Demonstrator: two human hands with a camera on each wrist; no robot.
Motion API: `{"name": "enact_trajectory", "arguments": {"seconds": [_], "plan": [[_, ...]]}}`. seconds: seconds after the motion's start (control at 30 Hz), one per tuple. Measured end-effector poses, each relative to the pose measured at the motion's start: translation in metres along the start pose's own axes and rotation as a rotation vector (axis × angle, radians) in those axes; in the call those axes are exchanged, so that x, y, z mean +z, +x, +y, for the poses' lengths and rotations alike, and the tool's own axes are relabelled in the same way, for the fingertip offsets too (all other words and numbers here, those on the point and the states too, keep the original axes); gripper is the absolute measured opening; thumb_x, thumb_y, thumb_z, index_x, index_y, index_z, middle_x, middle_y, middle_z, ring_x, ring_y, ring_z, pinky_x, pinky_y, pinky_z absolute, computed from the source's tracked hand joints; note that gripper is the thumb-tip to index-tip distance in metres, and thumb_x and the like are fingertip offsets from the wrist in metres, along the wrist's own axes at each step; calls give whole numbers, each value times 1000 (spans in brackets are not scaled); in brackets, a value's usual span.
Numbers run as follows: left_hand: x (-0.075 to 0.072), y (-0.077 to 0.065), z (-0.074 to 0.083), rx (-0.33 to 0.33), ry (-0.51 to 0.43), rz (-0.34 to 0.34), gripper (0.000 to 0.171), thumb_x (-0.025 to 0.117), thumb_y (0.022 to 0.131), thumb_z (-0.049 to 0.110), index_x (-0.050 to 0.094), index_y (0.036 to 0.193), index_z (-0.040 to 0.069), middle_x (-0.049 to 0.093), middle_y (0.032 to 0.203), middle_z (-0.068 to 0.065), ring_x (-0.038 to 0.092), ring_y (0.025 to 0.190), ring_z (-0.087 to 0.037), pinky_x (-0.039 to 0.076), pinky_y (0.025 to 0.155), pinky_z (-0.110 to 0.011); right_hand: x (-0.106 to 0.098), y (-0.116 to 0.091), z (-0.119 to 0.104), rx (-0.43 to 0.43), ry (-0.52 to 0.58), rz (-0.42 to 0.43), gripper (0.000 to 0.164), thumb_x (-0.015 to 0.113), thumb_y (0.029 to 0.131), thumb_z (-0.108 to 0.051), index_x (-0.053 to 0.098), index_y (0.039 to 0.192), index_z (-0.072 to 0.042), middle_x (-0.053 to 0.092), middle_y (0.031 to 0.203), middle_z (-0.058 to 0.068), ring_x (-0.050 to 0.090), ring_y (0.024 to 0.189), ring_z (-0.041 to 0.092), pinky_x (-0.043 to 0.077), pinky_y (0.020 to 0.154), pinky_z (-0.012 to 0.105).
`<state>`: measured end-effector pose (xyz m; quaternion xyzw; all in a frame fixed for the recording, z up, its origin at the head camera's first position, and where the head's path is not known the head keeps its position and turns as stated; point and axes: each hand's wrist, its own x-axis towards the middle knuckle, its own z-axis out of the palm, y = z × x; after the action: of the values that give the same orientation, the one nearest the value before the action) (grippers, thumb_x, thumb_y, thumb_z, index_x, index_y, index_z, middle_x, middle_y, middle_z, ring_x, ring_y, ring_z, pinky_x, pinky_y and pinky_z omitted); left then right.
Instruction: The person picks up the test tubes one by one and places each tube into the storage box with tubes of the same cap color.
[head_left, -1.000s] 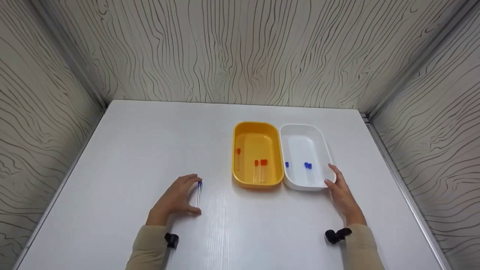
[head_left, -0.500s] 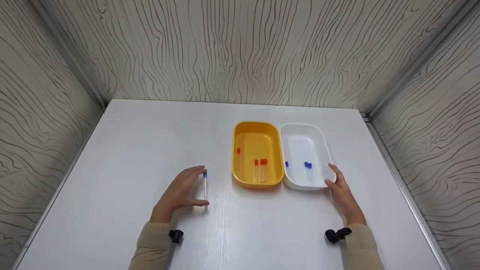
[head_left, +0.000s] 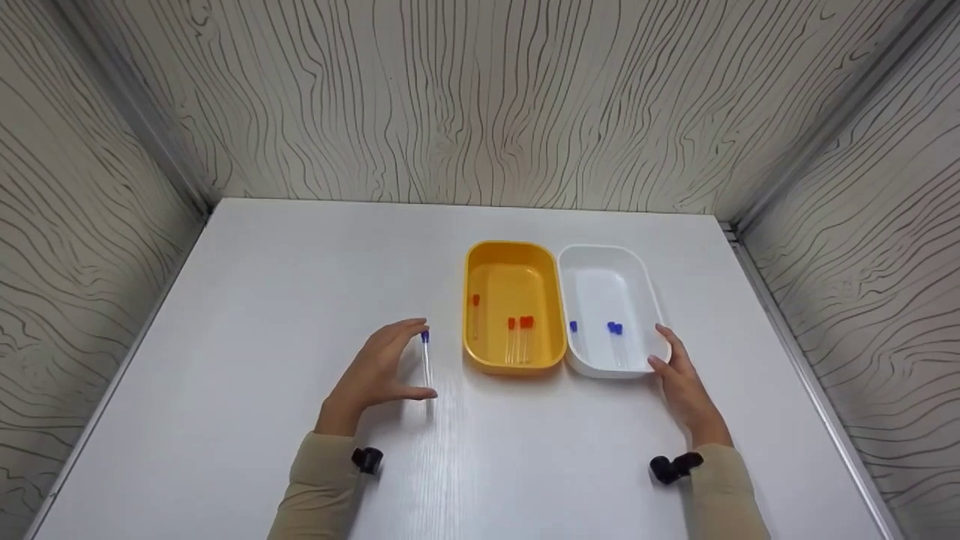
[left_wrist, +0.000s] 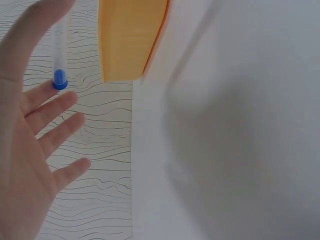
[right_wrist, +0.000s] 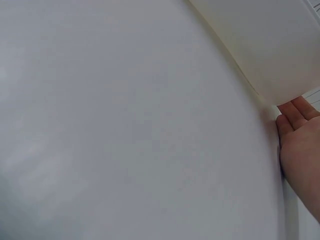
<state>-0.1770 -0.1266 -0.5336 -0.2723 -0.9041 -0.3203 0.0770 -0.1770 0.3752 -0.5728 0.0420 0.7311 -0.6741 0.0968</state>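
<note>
My left hand (head_left: pixel 379 367) holds a clear test tube with a blue cap (head_left: pixel 426 356) lengthwise between thumb and fingertip. The thumb is at the plain end and the index fingertip at the cap; the other fingers spread apart in the left wrist view, where the blue cap (left_wrist: pixel 60 79) points downward. At the near right corner of a white plastic bin (head_left: pixel 600 371), my right hand (head_left: pixel 686 382) grips the rim, thumb at the front and fingers along the outer side. Inside that bin lie several blue-capped tubes (head_left: pixel 615 328).
Left of the white bin, side by side with it, stands a yellow bin (head_left: pixel 514 369) with several red-capped tubes (head_left: pixel 526 322). The white table (head_left: pixel 315 262) is bordered by patterned panels (head_left: pixel 450 97) at the back and sides.
My left hand has moved the blue-capped tube forward and to the right, closer to the yellow bin. The right hand and both bins have stayed in place.
</note>
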Motion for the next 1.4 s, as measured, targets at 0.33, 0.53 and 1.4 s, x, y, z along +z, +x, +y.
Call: {"name": "enact_trajectory", "arguments": {"seconds": [0.33,0.53,1.4], "plan": [[5,19,14,-42,-13,-47,98,83,64,56,44,143,13,48,149,-4,43,139,-26,35,118,-45,-1,0,-1,-7,-18,0,70,50,99,-14,8,155,-19,-23,162,1,-21,151,25,-7,125,47],[10,35,26,-3,-30,-31,98,85,64,52,43,143,12,49,147,-5,44,138,-25,36,118,-46,0,0,0,-18,-44,6,70,50,99,-14,9,155,-18,-21,163,2,-19,151,25,-8,125,49],[46,95,84,245,80,-63,94,76,71,60,44,141,7,52,144,-5,48,134,-21,37,118,-42,1,1,-2,2,-28,15,67,47,100,-13,10,155,-23,-22,163,0,-21,151,24,-8,126,45]]}}
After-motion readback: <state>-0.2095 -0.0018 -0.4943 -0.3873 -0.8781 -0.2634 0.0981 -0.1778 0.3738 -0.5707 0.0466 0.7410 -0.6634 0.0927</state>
